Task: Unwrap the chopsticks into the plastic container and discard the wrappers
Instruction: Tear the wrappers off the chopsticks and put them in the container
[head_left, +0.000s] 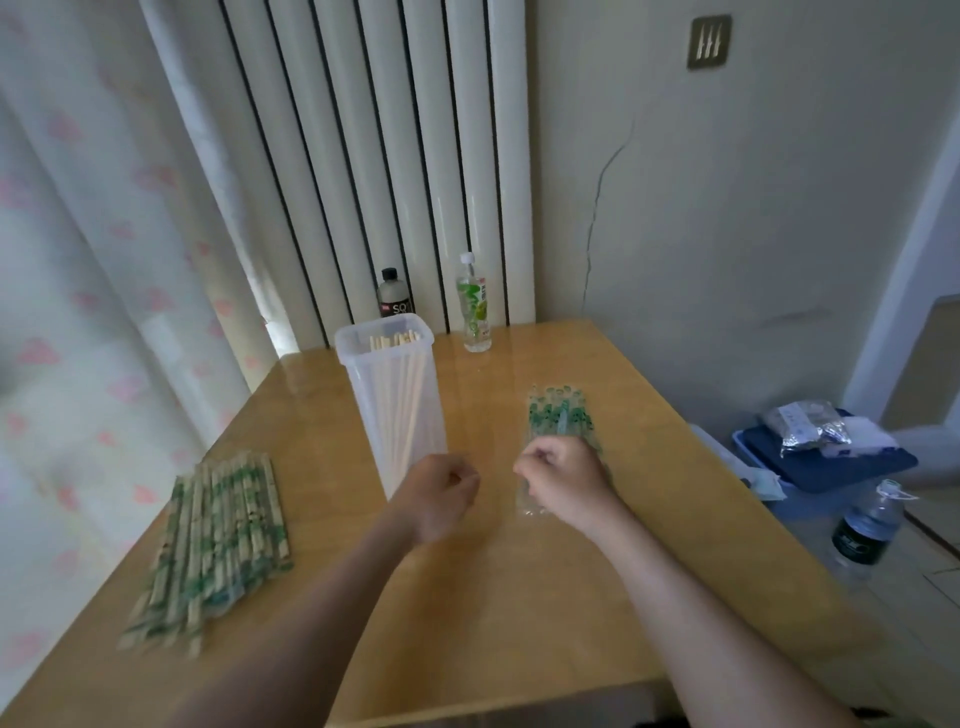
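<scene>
Right, from my end both hands sit low over the wooden counter (467, 597), in front of the tall clear plastic container (363, 384). The left hand (441, 493) hangs just before the container's base, its fingers curled in against the thumb, and I see nothing in them. The right hand (563, 483) is also curled, knuckles up, resting on the near end of the empty wrappers (558, 415). Whether it pinches one I cannot tell; the picture is soft there.

The container stands upright, lid off, with bare chopsticks (397, 340) standing inside, tips showing at the rim. The wrapped chopsticks (218, 545) lie in a flat heap at the counter's left edge, well apart from the container. Their sleeves carry green print too blurred to read.

At the far edge, before the white radiator (363, 156), stand two bottles. The dark bottle (395, 299) shows the letters "SO" (the rest is hidden by the container). The clear bottle (474, 306) has a green label I cannot read. On the floor to the right are a blue box (826, 457) and another bottle (865, 530), label illegible.
</scene>
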